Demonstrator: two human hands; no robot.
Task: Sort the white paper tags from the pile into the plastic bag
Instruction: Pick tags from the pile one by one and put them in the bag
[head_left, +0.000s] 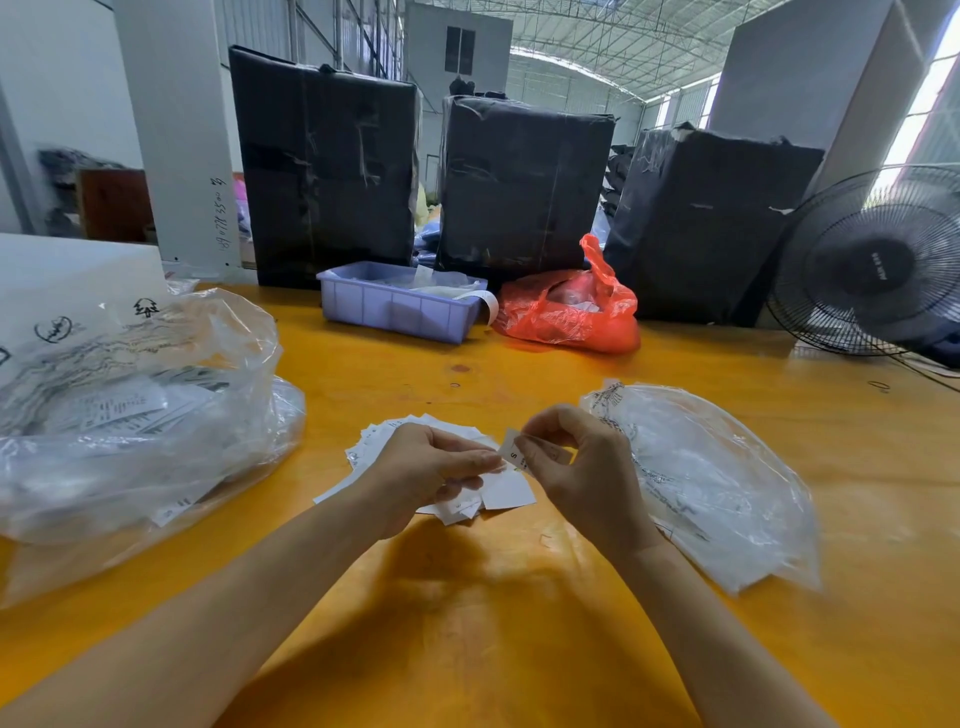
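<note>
Tag in hand: a small white paper tag (513, 451) printed with "S", pinched between thumb and fingertips of the right hand (582, 467), just above the pile.
Pile: loose white paper tags (498, 491) fanned on the worktop (467, 597), partly covered by the left hand (426, 467).
Left hand: fingers curled downward onto the pile, tips touching tags near the held tag; whether they pinch one cannot be told.
Right hand: fingers bent, clamped on the "S" tag; both hands lie close together, forearms entering from the lower edge.
Plastic bag, right: a flat clear bag (717, 483) with black print, lying just beside the right hand, its near edge touching the wrist area.
Plastic bag, left: a large crumpled clear bag (145, 415) holding printed white tags, near the pile but apart from it.
Open room: bare orange worktop in front of the pile and between it and the rear items.
Rear of worktop: a lilac plastic bin (400, 304) and a red plastic bag (571, 306), side by side, well apart from the pile.
Background: three black-wrapped bales (519, 182) standing behind the worktop; a black fan (872, 265) at the right edge.
Room: a warehouse hall with a trussed roof.
</note>
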